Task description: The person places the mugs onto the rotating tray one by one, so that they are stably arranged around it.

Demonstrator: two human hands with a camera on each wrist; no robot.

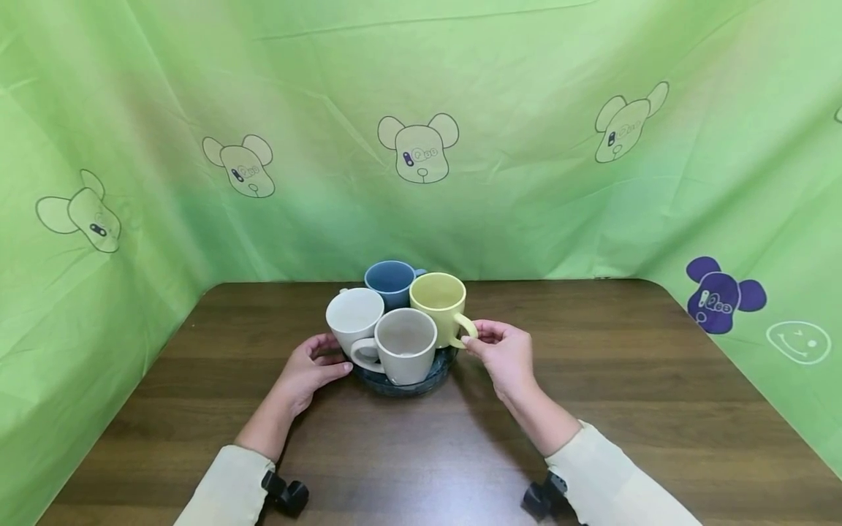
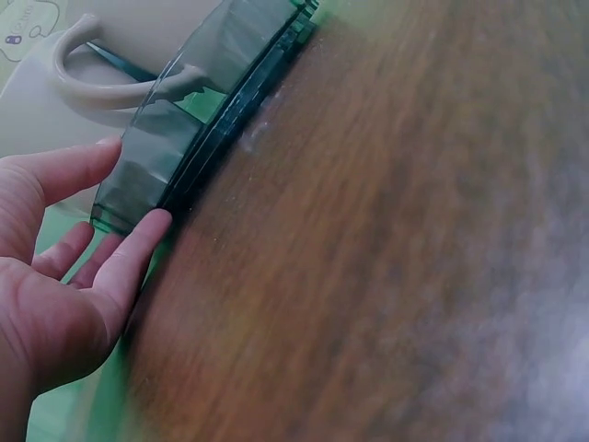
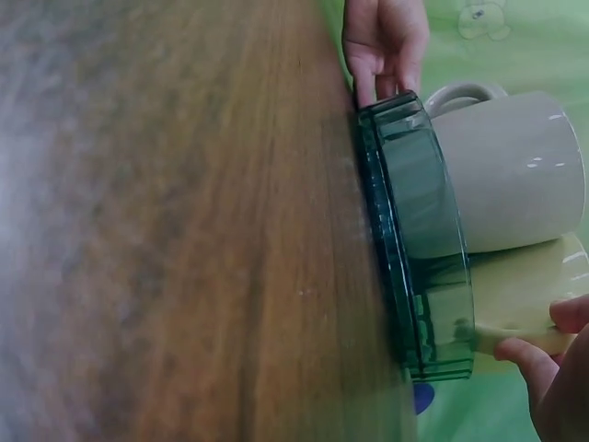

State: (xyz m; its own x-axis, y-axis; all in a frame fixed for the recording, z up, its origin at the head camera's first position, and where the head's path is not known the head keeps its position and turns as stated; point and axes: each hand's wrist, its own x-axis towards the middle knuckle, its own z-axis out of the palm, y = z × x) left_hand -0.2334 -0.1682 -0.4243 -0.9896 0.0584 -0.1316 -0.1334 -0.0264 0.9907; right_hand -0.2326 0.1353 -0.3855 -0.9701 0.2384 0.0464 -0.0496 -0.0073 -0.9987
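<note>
Four mugs crowd a round, clear blue-green dish (image 1: pixel 401 389) on the table. My right hand (image 1: pixel 505 358) pinches the handle of the yellow mug (image 1: pixel 437 298), at the right, between thumb and fingers. At the dish's left side rests my left hand (image 1: pixel 308 374), its thumb at the upper edge and its fairly straight fingers low along the dish wall (image 2: pixel 147 175). A greyish-white mug (image 1: pixel 406 349) stands in front, handle to the left. Behind it are a white mug (image 1: pixel 351 314) on the left and a blue mug (image 1: pixel 389 285) at the back.
The brown wooden table (image 1: pixel 625 394) extends to both sides and toward me. Green cloth (image 1: pixel 526 212) printed with bear heads hangs behind and beside it. Black wrist cameras sit at both pale sleeves (image 1: pixel 230 486).
</note>
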